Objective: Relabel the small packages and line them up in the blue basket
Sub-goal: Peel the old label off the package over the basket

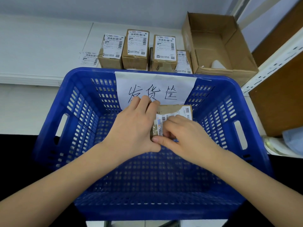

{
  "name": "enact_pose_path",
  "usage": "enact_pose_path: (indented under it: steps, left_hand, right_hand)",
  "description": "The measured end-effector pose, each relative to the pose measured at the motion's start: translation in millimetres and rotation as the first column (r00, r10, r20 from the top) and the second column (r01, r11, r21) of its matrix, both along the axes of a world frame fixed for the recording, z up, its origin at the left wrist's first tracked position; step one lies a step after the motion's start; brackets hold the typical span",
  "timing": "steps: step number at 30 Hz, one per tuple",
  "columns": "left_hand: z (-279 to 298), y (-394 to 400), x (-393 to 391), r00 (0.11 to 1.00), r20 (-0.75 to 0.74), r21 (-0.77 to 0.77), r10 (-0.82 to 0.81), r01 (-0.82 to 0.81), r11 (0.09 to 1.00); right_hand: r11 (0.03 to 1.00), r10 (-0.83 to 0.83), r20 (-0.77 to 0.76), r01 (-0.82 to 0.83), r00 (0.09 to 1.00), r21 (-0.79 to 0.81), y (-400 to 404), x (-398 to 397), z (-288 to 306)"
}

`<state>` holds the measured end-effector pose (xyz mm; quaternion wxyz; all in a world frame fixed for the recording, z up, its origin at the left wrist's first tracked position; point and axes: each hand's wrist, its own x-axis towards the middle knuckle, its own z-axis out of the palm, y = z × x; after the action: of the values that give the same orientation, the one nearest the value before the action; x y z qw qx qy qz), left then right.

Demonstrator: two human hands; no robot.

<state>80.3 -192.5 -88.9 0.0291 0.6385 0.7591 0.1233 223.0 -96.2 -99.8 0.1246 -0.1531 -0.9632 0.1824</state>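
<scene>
The left hand [134,126] is lying over the small cardboard package [173,110], fingers curled round its left edge, at the blue basket's [78,115] twelve o'clock wall; the right hand [185,135] is pinching the label [161,119] on its face; the package is probably light and stiff, best held by its side edges while the thin, easily torn label is being worked.

You have one head view, looking forward and steeply down from close above the blue basket [54,128]. Labelled boxes [136,49] sit toward twelve o'clock.
</scene>
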Motion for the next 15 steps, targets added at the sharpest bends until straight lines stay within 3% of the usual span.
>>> enact_pose_path:
  steps: [15]
  left_hand:
    - [-2.4, 0.5, 0.5, 1.000, -0.012, -0.010, -0.013, 0.012, 1.000]
  right_hand:
    - [0.987, 0.056, 0.036, -0.060, 0.998, 0.148, -5.6, -0.2, -1.5]
